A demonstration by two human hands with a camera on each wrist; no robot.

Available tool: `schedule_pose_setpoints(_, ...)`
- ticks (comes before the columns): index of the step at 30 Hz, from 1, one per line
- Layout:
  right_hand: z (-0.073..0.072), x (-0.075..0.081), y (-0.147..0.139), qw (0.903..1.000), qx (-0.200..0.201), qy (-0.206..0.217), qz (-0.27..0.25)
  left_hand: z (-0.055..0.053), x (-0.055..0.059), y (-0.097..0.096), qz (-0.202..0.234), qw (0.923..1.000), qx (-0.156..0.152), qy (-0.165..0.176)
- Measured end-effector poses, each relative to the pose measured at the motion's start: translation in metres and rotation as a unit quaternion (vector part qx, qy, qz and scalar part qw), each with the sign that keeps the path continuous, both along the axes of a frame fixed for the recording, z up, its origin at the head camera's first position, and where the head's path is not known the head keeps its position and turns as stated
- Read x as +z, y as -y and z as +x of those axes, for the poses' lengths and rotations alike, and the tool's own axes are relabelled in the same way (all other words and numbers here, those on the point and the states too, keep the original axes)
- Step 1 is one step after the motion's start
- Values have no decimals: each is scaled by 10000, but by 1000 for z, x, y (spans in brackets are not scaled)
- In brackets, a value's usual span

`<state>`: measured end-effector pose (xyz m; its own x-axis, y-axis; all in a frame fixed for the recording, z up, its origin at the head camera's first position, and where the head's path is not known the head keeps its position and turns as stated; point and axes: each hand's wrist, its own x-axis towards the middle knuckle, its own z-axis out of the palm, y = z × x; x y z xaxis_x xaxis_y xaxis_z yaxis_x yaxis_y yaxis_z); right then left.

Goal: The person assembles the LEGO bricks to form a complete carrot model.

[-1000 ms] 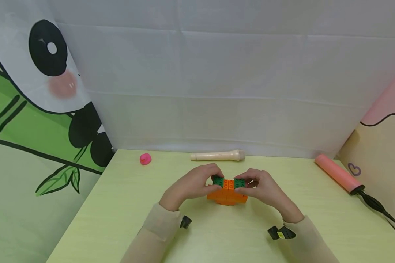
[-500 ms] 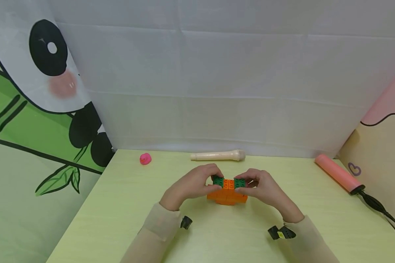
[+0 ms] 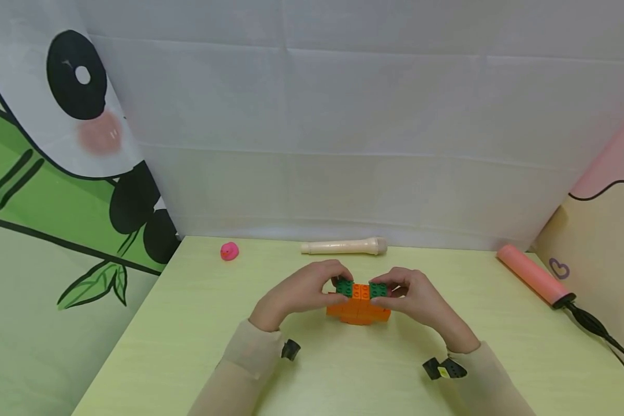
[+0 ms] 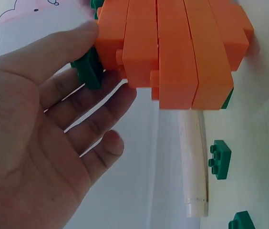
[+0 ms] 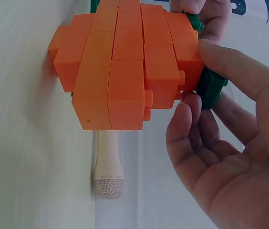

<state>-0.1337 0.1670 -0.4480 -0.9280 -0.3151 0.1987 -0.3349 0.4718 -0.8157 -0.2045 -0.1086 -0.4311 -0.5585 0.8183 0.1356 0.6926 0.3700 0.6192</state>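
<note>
A stepped build of orange toy bricks [image 3: 357, 315] stands on the table, with orange studs and green bricks along its top. My left hand [image 3: 301, 292] pinches the left green brick [image 4: 92, 69] between thumb and fingers, the thumb also against the orange bricks. On the other side, my right hand [image 3: 418, 297] pinches the right green brick [image 5: 212, 88] in the same way. More green shows low on the build in both wrist views. Two loose green bricks, one of them flat and studded [image 4: 222, 160], lie behind the build; my left hand hides them in the head view.
A cream microphone [image 3: 343, 247] lies along the table's back edge. Far left sits a small pink rubber duck [image 3: 229, 251]. At the right edge lies a pink hand pump [image 3: 533, 274] with a black handle. A white cloth [image 3: 312, 144] hangs behind the table [image 3: 197, 323].
Almost nothing differs. My left wrist has drifted slightly left, while both hands keep their hold on the green bricks and the build stays in place.
</note>
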Motion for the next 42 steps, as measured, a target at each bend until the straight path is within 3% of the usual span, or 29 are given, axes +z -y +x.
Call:
schedule_pose_setpoints(5, 5, 1, 5, 9999, -110, -13, 108, -5, 1, 19, 52, 9991, 360, 225)
schedule_pose_setpoints(9, 9, 1, 8, 9997, -193, 16, 123, -10, 2, 36, -30, 9957, 925, 55)
schedule_pose_setpoints(16, 13, 0, 9, 9997, -216, 11, 110, -18, -8, 48, -925, 9852, 1377, -422)
schedule_pose_setpoints(21, 13, 1, 10, 9997, -223, 13, 125, -20, -16, 55, -1730, 9703, 1655, -348)
schedule_pose_setpoints(24, 13, 1, 10, 9996, -223, 23, 145, -22, -23, 58, -2191, 9608, 1688, -191)
schedule_pose_setpoints(27, 13, 0, 10, 9997, -217, 52, 125, -23, -27, 60, -2418, 9565, 1632, -75)
schedule_pose_setpoints(42, 13, 0, 10, 9997, -240, 69, 82, -19, -30, 62, -2240, 9627, 1487, -290)
